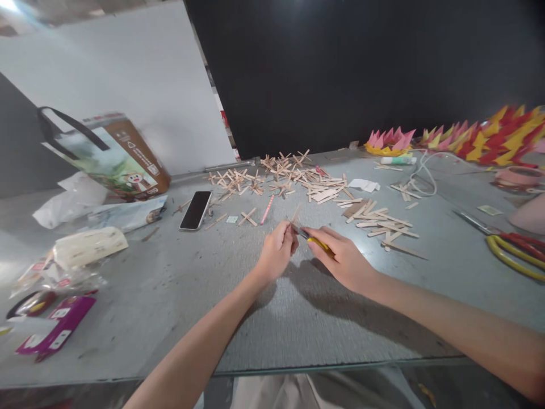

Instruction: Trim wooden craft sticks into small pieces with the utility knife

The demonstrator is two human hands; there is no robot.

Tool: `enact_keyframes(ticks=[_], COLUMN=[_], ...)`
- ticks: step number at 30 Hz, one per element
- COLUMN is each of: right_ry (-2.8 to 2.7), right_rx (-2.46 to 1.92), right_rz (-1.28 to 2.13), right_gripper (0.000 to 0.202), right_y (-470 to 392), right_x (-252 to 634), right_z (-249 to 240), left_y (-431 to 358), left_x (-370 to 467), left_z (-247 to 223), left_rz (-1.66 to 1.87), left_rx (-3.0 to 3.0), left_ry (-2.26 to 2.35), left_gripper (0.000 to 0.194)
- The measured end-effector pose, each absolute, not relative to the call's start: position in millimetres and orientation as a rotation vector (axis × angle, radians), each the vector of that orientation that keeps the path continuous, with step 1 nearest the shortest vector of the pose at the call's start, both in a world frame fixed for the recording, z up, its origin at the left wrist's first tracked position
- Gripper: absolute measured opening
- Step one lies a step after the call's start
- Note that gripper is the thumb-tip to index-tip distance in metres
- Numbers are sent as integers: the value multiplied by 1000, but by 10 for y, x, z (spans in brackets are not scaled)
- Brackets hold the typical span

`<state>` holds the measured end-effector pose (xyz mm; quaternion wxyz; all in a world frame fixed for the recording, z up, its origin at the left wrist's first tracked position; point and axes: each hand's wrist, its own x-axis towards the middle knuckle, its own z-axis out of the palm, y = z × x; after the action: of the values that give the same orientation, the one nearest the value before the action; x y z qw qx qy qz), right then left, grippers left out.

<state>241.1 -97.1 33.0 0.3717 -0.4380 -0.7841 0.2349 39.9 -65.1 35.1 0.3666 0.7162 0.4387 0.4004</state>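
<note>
Over the middle of the table, my left hand (275,250) is closed, pinching a thin wooden craft stick (296,212) whose tip points up and away. My right hand (347,261) grips a yellow-handled utility knife (320,246). Its dark front end meets the stick at my left fingertips; the exact contact is hidden. Just beyond my hands lie a pink striped pencil (267,209) and two crossed sticks (247,216). To the right is a pile of loose craft sticks (378,218), and farther back are sticks joined into star shapes (238,180).
A phone (196,211) lies left of centre. A carton bag (128,153) and plastic packets (80,250) occupy the left side. Large scissors (506,241) rest at the right, near a glue stick (401,160), a white cord (426,176) and folded paper flowers (498,139).
</note>
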Motion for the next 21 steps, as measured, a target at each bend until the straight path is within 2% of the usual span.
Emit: enact_keyframes(ticks=[8, 21], right_ry=[-2004, -2047], right_rx=[-1089, -1026], right_rz=[545, 539], right_gripper=[48, 45], right_y=[-934, -934], right_x=[2412, 2419], right_z=[253, 260], left_y=[-673, -684], left_x=[401, 390], left_z=[347, 350], left_rz=[988, 956], left_rx=[1835, 1854], left_ry=[1105, 1091], left_gripper=[21, 23])
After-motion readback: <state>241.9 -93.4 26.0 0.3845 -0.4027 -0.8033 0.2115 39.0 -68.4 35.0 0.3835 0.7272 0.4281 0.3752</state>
